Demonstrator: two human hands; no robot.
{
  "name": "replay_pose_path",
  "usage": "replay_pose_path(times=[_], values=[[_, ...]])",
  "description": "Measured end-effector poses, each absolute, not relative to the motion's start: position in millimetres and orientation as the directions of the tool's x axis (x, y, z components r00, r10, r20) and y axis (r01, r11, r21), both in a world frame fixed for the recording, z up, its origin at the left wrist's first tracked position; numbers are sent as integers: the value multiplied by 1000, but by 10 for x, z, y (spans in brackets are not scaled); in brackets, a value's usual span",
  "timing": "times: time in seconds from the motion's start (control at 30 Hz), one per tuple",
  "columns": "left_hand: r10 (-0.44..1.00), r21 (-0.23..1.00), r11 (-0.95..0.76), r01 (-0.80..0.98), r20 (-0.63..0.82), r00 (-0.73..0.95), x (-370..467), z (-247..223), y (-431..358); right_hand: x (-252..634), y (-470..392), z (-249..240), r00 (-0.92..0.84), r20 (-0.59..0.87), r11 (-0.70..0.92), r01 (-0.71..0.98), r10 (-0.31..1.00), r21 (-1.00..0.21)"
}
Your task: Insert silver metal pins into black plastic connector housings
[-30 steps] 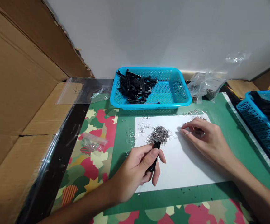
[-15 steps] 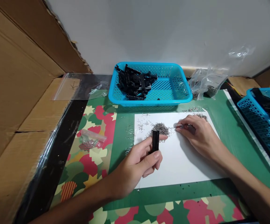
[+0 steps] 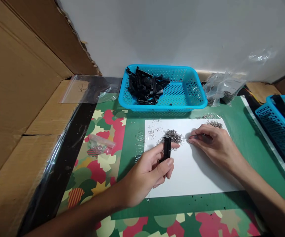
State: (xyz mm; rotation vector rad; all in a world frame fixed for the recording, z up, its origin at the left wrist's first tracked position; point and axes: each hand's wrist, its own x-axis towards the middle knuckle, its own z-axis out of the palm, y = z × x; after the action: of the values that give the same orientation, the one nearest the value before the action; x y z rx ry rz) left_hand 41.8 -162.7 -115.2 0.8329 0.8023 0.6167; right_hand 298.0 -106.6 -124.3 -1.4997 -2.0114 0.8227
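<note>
My left hand (image 3: pixel 154 168) is closed around a narrow black plastic part (image 3: pixel 167 148), held upright between thumb and fingers, the index finger stretched out behind it. Just beyond it lies a heap of tiny bent metal pieces (image 3: pixel 173 135), perhaps small springs, on a white sheet of paper (image 3: pixel 194 174). To the right of the heap, my right hand (image 3: pixel 210 140) pinches a thin metal tool (image 3: pixel 198 135), which looks like tweezers. Its tip points left toward the heap; whether it grips a piece is too small to tell.
A blue basket (image 3: pixel 163 108) with several black parts stands at the back. Clear bags (image 3: pixel 225 87) of metal pieces lie right of it. Another blue basket (image 3: pixel 275 131) is at far right. Cardboard (image 3: pixel 21 82) walls the left side. A small plastic bag (image 3: pixel 101 144) rests on the patterned covering.
The whole view has shifted slightly, so everything appears a little further right. Both hands keep their grips; the metal tool's tip sits slightly farther from the heap.
</note>
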Motion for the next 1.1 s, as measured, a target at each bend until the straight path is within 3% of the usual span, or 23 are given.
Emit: replay_pose_path(times=[0.13, 0.27, 0.37, 0.5, 0.83, 1.1], values=[[741, 825, 537, -177, -360, 567, 420, -1152, -1623, 2979, -1133, -1179, -299, 56, 219, 546, 952, -809], [728, 840, 526, -132, -365, 581, 419, -1136, -1613, 2924, -1257, -1131, -399, 189, 329, 319, 897, -889], [720, 852, 508, -126, -340, 605, 427, -1131, -1614, 2848, -1359, -1124, -499, 297, 413, 138, 814, -900], [704, 842, 511, -172, -296, 646, 425, -1156, -1633, 2750, -1440, -1118, -551, 375, 469, 34, 746, -882], [681, 804, 560, -200, -310, 663, 397, -1202, -1619, 2713, -1417, -1114, -580, 398, 506, 29, 711, -862], [777, 867, 462, -186, -295, 556, 431, -1196, -1654, 2709, -1473, -1130, -505, 221, 341, 159, 835, -927]])
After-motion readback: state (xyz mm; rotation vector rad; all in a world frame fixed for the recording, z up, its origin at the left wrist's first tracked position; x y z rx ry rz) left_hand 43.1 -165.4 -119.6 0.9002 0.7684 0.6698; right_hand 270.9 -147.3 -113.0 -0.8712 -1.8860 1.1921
